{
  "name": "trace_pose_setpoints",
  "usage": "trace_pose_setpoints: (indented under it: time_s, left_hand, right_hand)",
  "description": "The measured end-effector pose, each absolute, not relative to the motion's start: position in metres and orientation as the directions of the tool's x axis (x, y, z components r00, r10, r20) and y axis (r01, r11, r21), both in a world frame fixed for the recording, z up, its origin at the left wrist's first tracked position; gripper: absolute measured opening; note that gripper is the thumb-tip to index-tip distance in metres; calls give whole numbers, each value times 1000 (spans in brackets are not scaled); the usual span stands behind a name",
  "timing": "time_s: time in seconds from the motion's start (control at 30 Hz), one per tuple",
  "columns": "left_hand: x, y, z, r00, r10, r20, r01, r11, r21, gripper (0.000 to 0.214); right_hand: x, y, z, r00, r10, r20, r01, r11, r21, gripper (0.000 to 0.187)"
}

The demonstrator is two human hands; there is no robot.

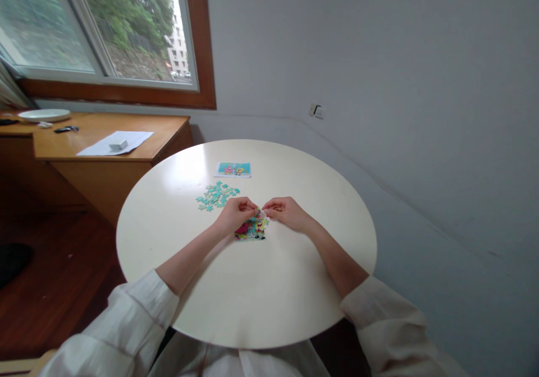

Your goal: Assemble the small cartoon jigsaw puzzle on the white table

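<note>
A partly joined jigsaw puzzle (260, 230) with cartoon figures lies on the round white table, in front of my two hands. My left hand (237, 213) is over its upper left part, fingertips pinched together on a small jigsaw piece at the puzzle's top edge. Opposite it, my right hand (287, 211) comes in from the right with thumb and fingers pinched close by. Whatever those right fingertips hold, if anything, is too small to make out. My left hand covers part of the puzzle.
Beyond my left hand lies a heap of loose turquoise jigsaw pieces (217, 195). A picture card (233, 169) rests farther back on the round table (269, 304). To the left stands a wooden desk (168, 127) with paper (138, 138), a small white box (118, 145) and a white plate (44, 115).
</note>
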State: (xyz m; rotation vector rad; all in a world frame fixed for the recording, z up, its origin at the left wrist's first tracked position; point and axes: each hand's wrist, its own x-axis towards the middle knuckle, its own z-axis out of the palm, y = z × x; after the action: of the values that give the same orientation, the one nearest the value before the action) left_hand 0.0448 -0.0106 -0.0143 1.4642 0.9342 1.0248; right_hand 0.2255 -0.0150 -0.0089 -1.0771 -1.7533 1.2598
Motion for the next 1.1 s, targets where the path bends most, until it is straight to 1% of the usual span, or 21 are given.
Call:
trace_pose_setpoints:
  time_s: [0.17,0.37,0.5,0.8,1.0,1.1]
  left_hand:
    - [45,-11,-14,334,938,98,34,-116,993,24]
    - [45,-13,-11,353,930,104,107,-150,983,22]
    - [46,-15,-9,356,928,112,109,-160,981,20]
    - [46,-18,-5,390,917,80,121,-137,983,20]
    - [47,-15,-10,398,908,131,47,-163,986,20]
    - [47,-14,-10,398,906,142,41,-172,984,20]
  right_hand:
    - [224,-17,-7,-408,908,94,233,203,-951,28]
    - [224,-17,-6,-404,909,106,231,214,-949,27]
    - [224,-17,-7,-406,907,109,222,213,-951,26]
    - [223,-17,-7,-411,905,111,229,220,-948,27]
    - [223,-18,-6,-402,908,116,259,234,-937,28]
    - [222,-18,-5,-406,908,108,259,228,-939,28]
